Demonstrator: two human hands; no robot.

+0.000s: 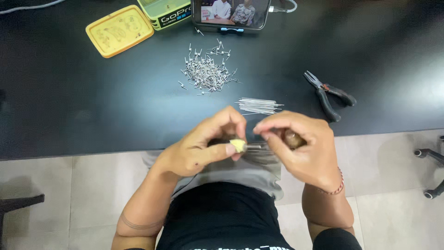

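Just off the near edge of the black glossy table (69, 92), over the person's lap, was where the work sat in the head view. Left hand (203, 146) was curled mostly closed, thumb and forefinger pinched on a small pale yellow tip (238, 145) of what looked like a brown-handled tool; the handle itself was mostly hidden in the palm. Right hand (300, 148) was also curled tight, fingertips pressed together on a thin metal rod (255, 146) running between the two hands, with a rounded brown knob (292, 139) tucked under the fingers. Couldn't tell whether a wire was already on the rod, too small and a bit blurred.

On the table, near the middle towards the far edge, lay a loose heap of tiny wound wire coils with straight legs (206, 71). Closer to the near edge, just beyond the hands, was a neat bundle of straight thin wire pieces (259, 105). Black-handled pliers (329, 96) lay off towards the right side, well apart from both piles. Far left corner area had a flat yellow plastic lid (119, 30) beside a greenish box (165, 11), and a phone on a stand (231, 14) stood at the far edge.

My read: this was the winding step, one coil being formed on the rod. Next move would probably call for a steady twist with the left pinch holding firm.
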